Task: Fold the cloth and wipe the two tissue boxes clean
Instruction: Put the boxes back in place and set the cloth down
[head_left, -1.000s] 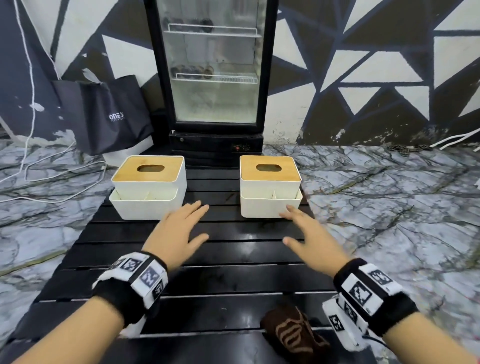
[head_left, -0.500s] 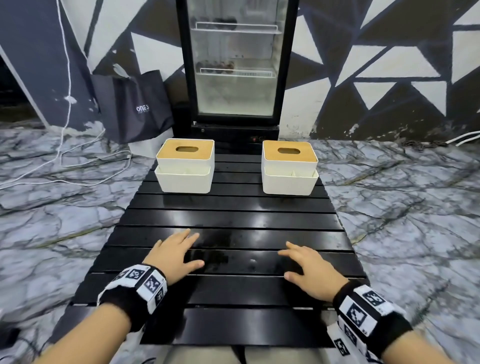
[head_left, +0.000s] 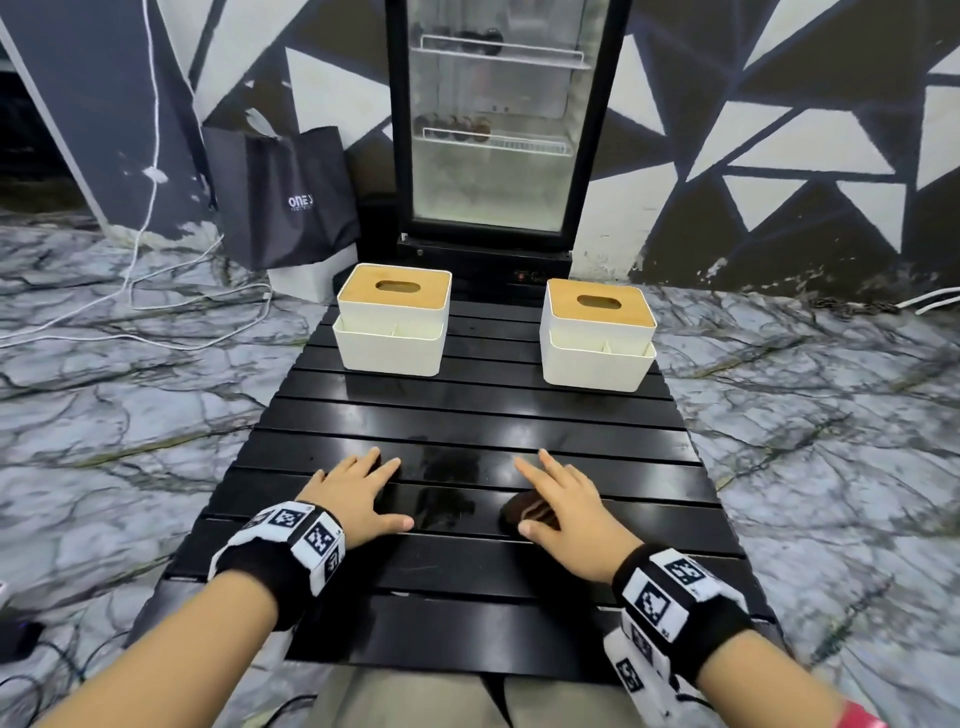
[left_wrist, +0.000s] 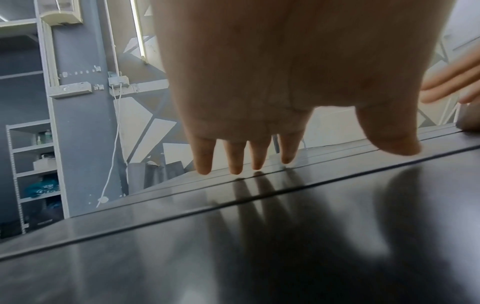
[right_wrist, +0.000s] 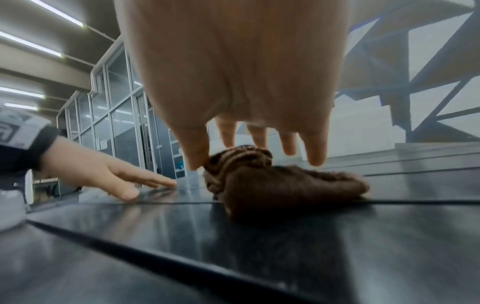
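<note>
Two white tissue boxes with wooden lids stand at the far end of the black slatted table, the left box and the right box. A bunched brown cloth lies on the near half of the table. My right hand is spread just over it with straight fingers, and its thumb touches the cloth's top. My left hand is flat and open on the slats to the left, apart from the cloth and holding nothing.
A glass-door fridge stands right behind the table. A dark shopping bag leans on the wall to its left, with white cables on the marble floor. The slats between the hands and the boxes are bare.
Both hands have drawn back from the tissue boxes to the near half of the table. The brown cloth now lies under my right hand.
</note>
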